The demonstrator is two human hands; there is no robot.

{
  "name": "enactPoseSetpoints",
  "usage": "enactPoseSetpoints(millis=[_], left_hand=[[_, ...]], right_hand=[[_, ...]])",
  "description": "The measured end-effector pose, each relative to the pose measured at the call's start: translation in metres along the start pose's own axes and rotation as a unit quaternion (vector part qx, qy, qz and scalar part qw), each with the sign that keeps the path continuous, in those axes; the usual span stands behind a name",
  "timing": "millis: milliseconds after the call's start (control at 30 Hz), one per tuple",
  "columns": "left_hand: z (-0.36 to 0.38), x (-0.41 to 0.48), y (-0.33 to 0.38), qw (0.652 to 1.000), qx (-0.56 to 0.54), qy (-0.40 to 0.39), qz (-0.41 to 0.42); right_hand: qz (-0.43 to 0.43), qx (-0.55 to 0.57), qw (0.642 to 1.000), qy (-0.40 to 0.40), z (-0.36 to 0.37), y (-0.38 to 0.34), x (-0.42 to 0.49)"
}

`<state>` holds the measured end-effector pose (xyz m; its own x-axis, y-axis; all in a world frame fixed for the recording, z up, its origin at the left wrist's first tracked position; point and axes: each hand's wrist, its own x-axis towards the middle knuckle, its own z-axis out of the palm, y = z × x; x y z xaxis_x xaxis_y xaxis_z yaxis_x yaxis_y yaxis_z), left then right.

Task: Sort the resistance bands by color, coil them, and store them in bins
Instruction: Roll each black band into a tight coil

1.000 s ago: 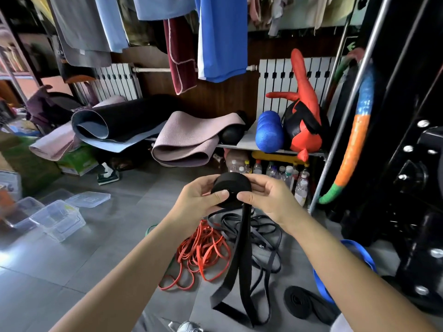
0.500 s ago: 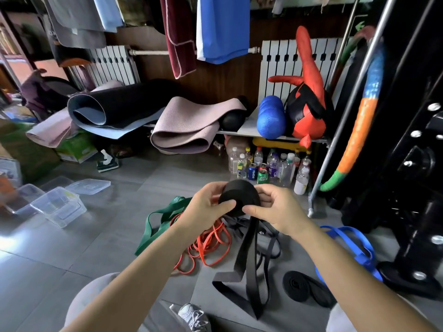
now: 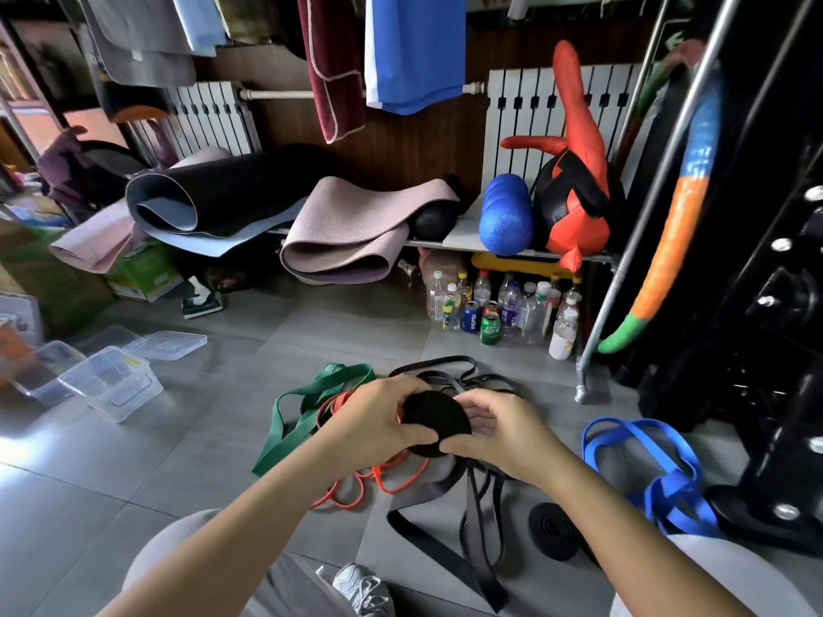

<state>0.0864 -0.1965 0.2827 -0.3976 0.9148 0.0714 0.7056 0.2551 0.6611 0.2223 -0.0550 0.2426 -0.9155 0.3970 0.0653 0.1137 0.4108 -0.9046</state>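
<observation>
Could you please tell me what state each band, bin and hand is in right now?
Black band, partly coiled, tail hanging down.
Left hand, gripping that black band.
Right hand, gripping it too.
Second black band, coiled, on floor.
Green band, loose on floor.
Orange band, loose, tangled.
Blue band, loose on floor.
Bins, open.

My left hand (image 3: 378,425) and right hand (image 3: 499,434) pinch a black coil (image 3: 434,420) between them, its loose tail (image 3: 438,555) trailing onto the floor (image 3: 178,460). Just left lie a green band (image 3: 303,407) and an orange band (image 3: 378,478); blue band (image 3: 645,456) to the right. A second coil (image 3: 556,529) sits near my right knee. The clear bins (image 3: 111,380) are far left.
</observation>
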Motion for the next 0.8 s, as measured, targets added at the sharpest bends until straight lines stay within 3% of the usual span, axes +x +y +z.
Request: enactPoseSetpoints(millis=[167,333,633,667,700,767,800], left_hand=[[0.0,-0.005,0.002,0.974,-0.219,0.056,-0.028],[-0.012,-0.006,0.008,0.878,-0.467,0.087,-0.062],[0.001,-0.006,0.011,0.761,-0.642,0.056,-0.075],[0.001,-0.005,0.011,0.774,-0.625,0.052,-0.086],[-0.001,-0.004,0.011,0.82,-0.562,0.054,-0.096],[-0.011,0.0,0.01,0.948,-0.296,0.074,-0.084],[-0.016,0.004,0.009,0.98,-0.174,0.08,-0.061]], right_hand=[[-0.019,0.061,0.998,0.016,-0.01,-0.01,0.001],[-0.03,0.135,0.99,0.026,-0.015,-0.013,0.005],[-0.071,0.191,0.976,0.077,-0.01,-0.018,0.011],[-0.07,0.183,0.977,0.087,-0.01,-0.018,0.011],[-0.066,0.171,0.979,0.091,-0.011,-0.016,0.011],[-0.057,0.145,0.984,0.082,-0.014,-0.013,0.011],[-0.05,0.13,0.987,0.074,-0.015,-0.012,0.011]])
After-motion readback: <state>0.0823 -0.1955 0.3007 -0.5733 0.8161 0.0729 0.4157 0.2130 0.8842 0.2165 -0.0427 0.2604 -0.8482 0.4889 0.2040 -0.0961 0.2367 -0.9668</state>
